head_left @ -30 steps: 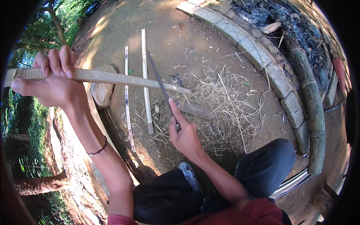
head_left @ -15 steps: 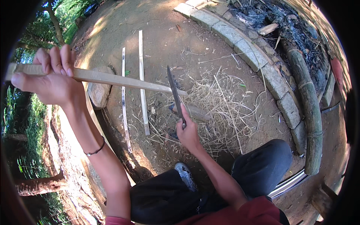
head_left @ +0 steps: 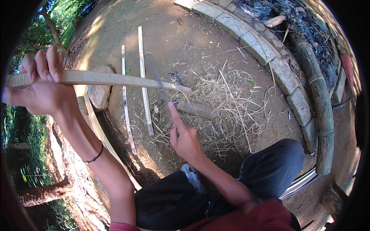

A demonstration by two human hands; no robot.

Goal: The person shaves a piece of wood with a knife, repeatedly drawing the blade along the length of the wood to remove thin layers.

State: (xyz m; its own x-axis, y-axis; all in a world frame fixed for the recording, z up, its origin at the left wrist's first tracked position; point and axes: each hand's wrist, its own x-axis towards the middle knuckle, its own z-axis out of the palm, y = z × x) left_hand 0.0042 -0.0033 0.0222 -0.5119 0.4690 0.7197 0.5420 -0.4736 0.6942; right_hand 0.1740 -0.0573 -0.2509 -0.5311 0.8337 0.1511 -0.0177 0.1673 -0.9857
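With the left hand (head_left: 40,94) clenched round the bamboo strip (head_left: 115,79), the right hand (head_left: 185,138), seemingly gripping the blurred knife (head_left: 158,81), should shave lightly, edge angled away.

- Outdoor yard used for handwork: bare dirt ground (head_left: 185,38) with no floor
- Curved stone edging (head_left: 266,50), ash heap (head_left: 285,15) behind it
- Trees (head_left: 50,27), scattered straw (head_left: 227,104)

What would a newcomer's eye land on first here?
First, the long pale bamboo strip running across the upper left, gripped by the left hand. Next, the right hand at centre holding a knife whose blade meets the strip. Below the blade, dry shavings lie on the dirt.
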